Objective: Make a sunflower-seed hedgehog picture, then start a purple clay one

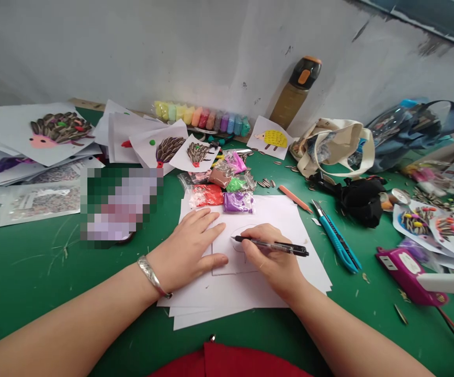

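Head view shows your right hand (276, 262) with its grip closed around a black pen (290, 248), held near the point between thumb and fingers. The pen lies over a drawn outline on the top sheet of your white paper stack (246, 293); you cannot tell from this angle whether its tip is touching the sheet. Your left hand (193, 246) is released, palm down on the same stack with fingers spread and nothing in its grip, and a silver bracelet (150, 272) circles that wrist.

The stack sits straight in front of you on the green surface (133, 303), its sheets slightly fanned at the near edge. On the top sheet you have a ruled frame with a curved shape inside, partly hidden by your right hand. At the stack's far edge lie a red packet (207, 196) and a purple packet (238, 202), side by side. Right of the paper you have an orange stick (294, 199) and a blue cutter (337, 235). Farther right is a magenta device (407, 277) with a cord. Beyond the packets, near the wall, stands a yellow hedgehog picture (270, 138).
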`<action>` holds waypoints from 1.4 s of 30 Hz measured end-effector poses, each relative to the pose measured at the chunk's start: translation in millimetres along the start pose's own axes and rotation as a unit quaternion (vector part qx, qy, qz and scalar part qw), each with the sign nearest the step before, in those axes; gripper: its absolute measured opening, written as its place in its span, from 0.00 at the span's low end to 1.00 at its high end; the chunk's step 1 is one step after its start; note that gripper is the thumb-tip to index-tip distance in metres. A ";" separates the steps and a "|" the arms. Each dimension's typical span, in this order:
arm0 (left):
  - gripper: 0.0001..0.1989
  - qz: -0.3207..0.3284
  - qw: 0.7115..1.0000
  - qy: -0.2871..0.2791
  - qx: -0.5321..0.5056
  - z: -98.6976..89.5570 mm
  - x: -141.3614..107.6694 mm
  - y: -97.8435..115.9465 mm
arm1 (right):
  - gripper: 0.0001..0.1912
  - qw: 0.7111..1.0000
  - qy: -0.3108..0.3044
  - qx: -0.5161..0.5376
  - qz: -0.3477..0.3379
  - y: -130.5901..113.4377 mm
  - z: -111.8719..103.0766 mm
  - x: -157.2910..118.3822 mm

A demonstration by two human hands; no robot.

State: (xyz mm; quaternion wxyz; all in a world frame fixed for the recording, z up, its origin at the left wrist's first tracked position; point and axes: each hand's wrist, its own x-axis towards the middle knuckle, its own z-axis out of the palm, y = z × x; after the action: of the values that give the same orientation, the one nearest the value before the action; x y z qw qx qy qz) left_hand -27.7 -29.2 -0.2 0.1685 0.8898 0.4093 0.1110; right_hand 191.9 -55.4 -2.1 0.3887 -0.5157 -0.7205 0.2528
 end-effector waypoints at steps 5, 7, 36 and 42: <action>0.29 -0.003 1.000 0.014 -0.006 0.1 -0.7 1.1 | 0.06 1.000 -0.005 -0.005 -0.001 -0.4 0.0 0.6; 0.29 -0.002 1.000 0.019 -0.007 1.0 -1.1 0.7 | 0.06 1.000 -0.006 -0.005 0.001 0.0 -0.1 0.7; 0.27 0.001 0.999 0.038 -0.023 3.5 -1.7 -0.8 | 0.05 0.995 -0.084 -0.007 -0.042 -3.1 -2.1 2.1; 0.29 -0.009 1.000 0.018 -0.015 2.0 -1.2 0.1 | 0.05 0.997 -0.065 0.014 -0.033 -3.1 -2.2 1.8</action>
State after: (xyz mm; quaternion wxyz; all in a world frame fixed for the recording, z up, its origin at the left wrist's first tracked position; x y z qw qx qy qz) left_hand -27.7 -30.7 -2.1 0.1756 0.8812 0.4186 0.1317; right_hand 191.7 -54.8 2.1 0.3558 -0.4688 -0.7574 0.2829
